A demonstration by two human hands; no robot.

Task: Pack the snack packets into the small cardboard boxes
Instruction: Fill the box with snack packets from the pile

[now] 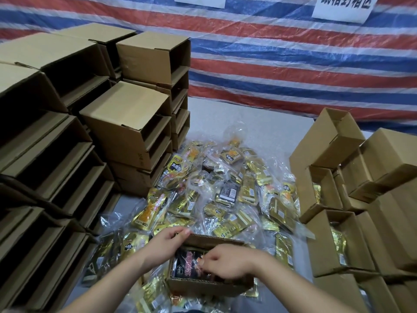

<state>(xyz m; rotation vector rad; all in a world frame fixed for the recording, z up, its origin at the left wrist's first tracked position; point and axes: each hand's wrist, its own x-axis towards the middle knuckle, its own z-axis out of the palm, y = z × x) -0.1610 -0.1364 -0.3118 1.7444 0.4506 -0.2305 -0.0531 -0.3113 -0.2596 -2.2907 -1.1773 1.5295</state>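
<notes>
Head view looks down on a grey table surface (259, 123) heaped with gold-and-clear plastic snack packets (216, 190). Near the middle sits a small open brown cardboard box (203, 286), resting on the near edge of that heap. Inside it lies a dark packet with red print (188, 259), only partly visible.

The left hand (165, 241) curls its fingers over the box's far-left rim and holds the box in place. The right hand (225, 259) hovers over the opening with thumb and fingers pinched together at the dark packet's right end; it seems to grip the wrapper edge, though the contact is blurred.

On the left stand tall stacks of empty brown cardboard boxes (126, 123), lying on their sides with their open mouths facing right. On the right, more small brown boxes (334, 242) are piled, several showing gold packets inside. A red, white and blue striped tarpaulin (293, 64) hangs at the far side.

The step in hand looks like settling a packet into the box. Next, probably, the right hand must let go, reach far into the heap for another packet, and bring it back while the left steadies the box.
</notes>
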